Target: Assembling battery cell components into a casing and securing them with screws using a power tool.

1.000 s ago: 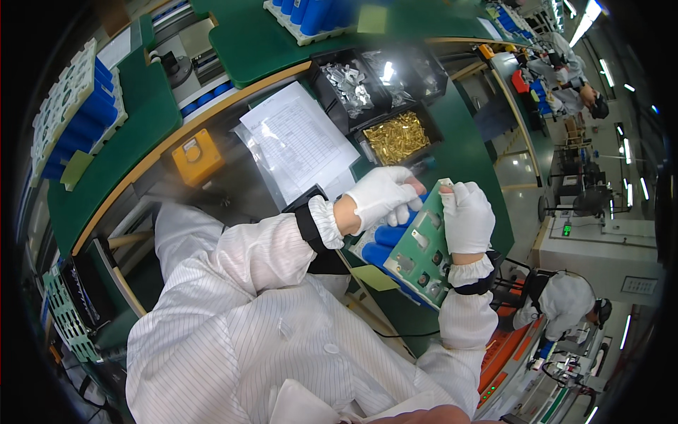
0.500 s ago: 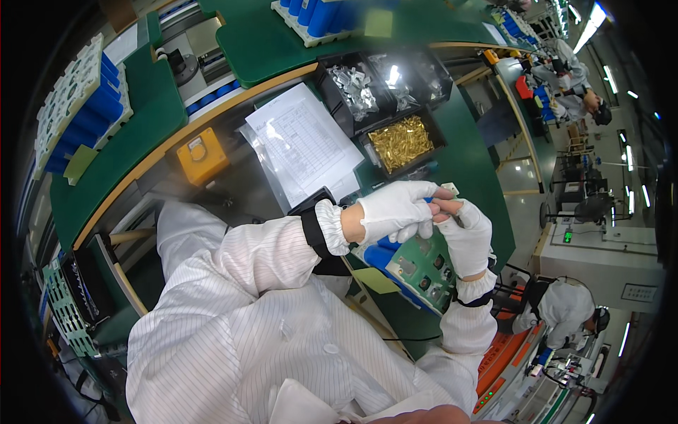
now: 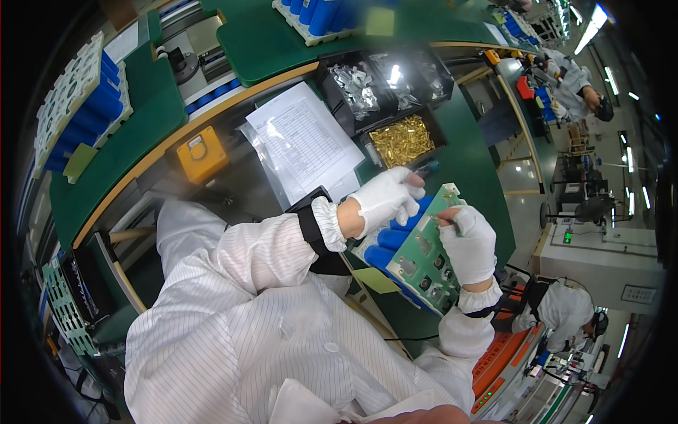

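I have the left hand [image 3: 385,199] in its white fabric glove just beside the blue cylindrical cells [image 3: 381,256] of a block, fingers loosely bent; I can't tell whether they pinch anything. My white-gloved right hand [image 3: 469,244] is at the block's flat green panel [image 3: 426,263], thumb and forefinger drawn together over its face, though any piece between them is too small to make out. The block sits tilted on the green desk [image 3: 477,166], near a black plastic bin [image 3: 438,133] of small brass-coloured pieces [image 3: 401,141].
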The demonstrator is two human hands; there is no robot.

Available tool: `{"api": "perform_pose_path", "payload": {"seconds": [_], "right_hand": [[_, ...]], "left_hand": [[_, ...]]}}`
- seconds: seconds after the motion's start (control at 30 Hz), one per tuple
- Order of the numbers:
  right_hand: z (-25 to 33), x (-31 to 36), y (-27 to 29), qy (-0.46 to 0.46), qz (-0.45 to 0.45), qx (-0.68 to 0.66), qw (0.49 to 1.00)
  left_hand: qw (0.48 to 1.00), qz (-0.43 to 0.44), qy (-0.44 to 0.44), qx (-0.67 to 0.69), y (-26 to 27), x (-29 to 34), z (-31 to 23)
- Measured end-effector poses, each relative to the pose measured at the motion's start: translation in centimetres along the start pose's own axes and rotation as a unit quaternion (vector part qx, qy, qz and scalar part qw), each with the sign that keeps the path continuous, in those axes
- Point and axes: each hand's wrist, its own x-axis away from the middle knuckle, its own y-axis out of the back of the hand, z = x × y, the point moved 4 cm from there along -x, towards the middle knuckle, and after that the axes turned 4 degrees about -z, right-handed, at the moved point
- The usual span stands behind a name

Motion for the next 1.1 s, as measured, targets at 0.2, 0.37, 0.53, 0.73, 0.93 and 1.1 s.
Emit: {"api": "perform_pose_path", "payload": {"seconds": [0.2,0.37,0.53,0.73,0.93,1.1], "right_hand": [[0.1,0.4,-1.0,0.053,-0.001,0.052,0.997],[-0.3,0.4,-1.2,0.02,0.018,0.022,0.999],[-0.2,-0.4,-1.5,0.028,0.002,0.081,0.996],[-0.4,-0.5,-1.3,0.049,0.005,0.164,0.985],[-0.4,-0.6,-0.9,0.025,0.012,0.095,0.995],[-0.5,-0.4,-0.5,0.075,0.016,0.086,0.993]], "left_hand": [[0.997,0.016,-0.003,0.078,-0.2,0.5,-0.5],[0.999,-0.023,-0.043,0.013,-0.6,1.1,-1.5],[0.999,-0.015,-0.026,-0.031,-0.7,1.6,-1.6],[0.996,0.014,-0.045,-0.073,-0.7,2.1,-1.6],[0.998,0.021,-0.032,-0.055,-0.6,2.0,-1.6],[0.998,0.015,-0.031,-0.047,-0.6,1.9,-1.8]]}}
